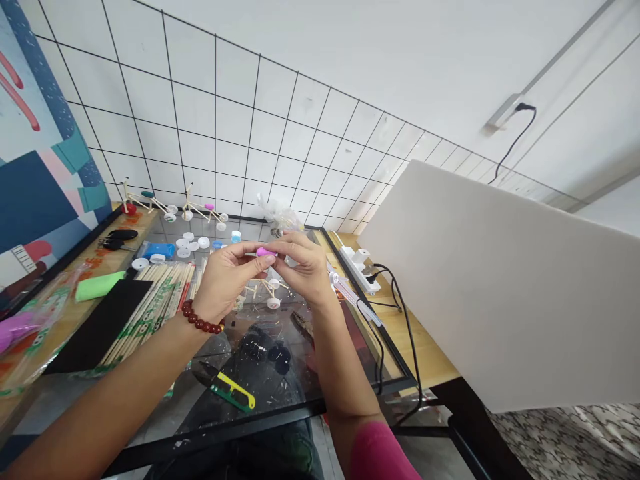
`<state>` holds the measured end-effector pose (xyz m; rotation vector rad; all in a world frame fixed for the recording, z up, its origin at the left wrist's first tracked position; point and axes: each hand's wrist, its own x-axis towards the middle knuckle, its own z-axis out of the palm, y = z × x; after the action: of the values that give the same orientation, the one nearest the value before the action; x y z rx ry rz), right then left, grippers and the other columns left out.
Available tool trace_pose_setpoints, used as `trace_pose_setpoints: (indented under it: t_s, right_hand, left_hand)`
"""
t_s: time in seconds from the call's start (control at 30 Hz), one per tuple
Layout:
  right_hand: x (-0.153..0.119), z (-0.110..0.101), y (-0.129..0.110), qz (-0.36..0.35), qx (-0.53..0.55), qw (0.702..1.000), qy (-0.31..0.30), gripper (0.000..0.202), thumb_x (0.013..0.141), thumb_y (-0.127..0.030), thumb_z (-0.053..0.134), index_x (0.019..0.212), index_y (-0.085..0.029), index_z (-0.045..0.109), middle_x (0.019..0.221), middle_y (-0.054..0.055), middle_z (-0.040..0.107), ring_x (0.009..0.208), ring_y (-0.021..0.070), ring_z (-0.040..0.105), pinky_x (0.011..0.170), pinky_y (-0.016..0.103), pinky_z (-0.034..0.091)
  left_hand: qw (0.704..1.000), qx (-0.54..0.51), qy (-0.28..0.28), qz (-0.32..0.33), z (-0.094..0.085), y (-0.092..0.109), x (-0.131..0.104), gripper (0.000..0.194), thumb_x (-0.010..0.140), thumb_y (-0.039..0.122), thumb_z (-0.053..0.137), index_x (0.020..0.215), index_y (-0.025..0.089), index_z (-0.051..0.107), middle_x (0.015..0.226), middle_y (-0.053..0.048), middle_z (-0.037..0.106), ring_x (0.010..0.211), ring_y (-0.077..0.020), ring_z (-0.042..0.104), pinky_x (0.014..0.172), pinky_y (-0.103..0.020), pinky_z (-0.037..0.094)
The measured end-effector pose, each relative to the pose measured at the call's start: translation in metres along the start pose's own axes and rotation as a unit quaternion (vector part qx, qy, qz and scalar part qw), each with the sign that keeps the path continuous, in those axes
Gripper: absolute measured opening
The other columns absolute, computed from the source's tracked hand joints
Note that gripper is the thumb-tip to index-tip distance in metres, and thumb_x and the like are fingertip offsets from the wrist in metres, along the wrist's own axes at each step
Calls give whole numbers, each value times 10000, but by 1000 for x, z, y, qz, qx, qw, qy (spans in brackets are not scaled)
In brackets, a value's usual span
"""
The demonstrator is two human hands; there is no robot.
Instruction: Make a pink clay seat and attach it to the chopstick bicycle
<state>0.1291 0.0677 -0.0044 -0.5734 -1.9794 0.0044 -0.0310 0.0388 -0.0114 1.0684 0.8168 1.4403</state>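
Note:
A small, smooth pink lump (266, 252), like soft clay or foam, is pinched between both hands above the glass tabletop. My left hand (231, 272), with a red bead bracelet on its wrist, grips it from the left with thumb and fingers. From the right, my right hand (300, 267) closes its fingertips on the same piece. Just below the hands lies a stick model (273, 293) with white bottle-cap wheels, partly hidden. Two finished-looking stick models with cap wheels stand at the back, one with a pink piece (209, 207) on it.
Packs of wooden sticks (155, 307), a black sheet (100, 327) and a green roll (100, 286) lie left. White caps (183, 252) are scattered behind. Yellow-green snips (233, 390) and pliers (302, 327) rest nearer. A power strip (359, 269) with cables and a large pale panel (500, 287) stand right.

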Motion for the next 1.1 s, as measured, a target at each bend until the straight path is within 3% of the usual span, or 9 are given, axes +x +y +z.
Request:
trace_pose_setpoints:
  t_s: [0.23, 0.5, 0.73, 0.93, 1.1]
  right_hand:
    - [0, 0, -1, -5, 23, 1000, 2, 160, 910, -188, 636, 1013, -260, 735, 861, 12, 671, 803, 134, 630, 773, 315, 545]
    - [0, -2, -2, -17, 29, 999, -3, 224, 879, -133, 652, 1023, -276, 747, 812, -2, 577, 779, 138, 569, 703, 297, 482]
    - [0, -6, -3, -11, 8, 999, -29, 249, 891, -126, 634, 1063, -270, 742, 831, 1, 586, 778, 136, 569, 728, 306, 475]
    - [1, -6, -4, -23, -3, 999, -37, 240, 885, -115, 631, 1063, -240, 732, 848, 12, 610, 808, 144, 594, 753, 320, 479]
    - [1, -5, -4, -23, -10, 999, -31, 195, 908, -163, 623, 1054, -241, 726, 851, 13, 620, 794, 143, 594, 744, 322, 486]
  left_hand:
    - [1000, 11, -3, 2, -1, 4, 0, 317, 529, 357, 934, 739, 171, 787, 742, -32, 735, 701, -134, 636, 644, -256, 563]
    - [999, 32, -38, -6, -6, 2, 3, 292, 588, 346, 904, 808, 176, 812, 775, -55, 756, 693, -138, 634, 646, -265, 541]
    - [997, 38, -63, -2, -7, -1, 5, 302, 626, 355, 888, 874, 198, 818, 798, -46, 759, 693, -123, 627, 644, -246, 529]
    - [998, 50, -47, 7, -10, -2, 4, 250, 623, 345, 886, 789, 176, 806, 690, -20, 713, 658, -110, 605, 647, -238, 512]
    - [998, 44, -47, -4, -7, 0, 4, 282, 625, 362, 883, 820, 174, 806, 734, -32, 727, 677, -119, 616, 636, -242, 521]
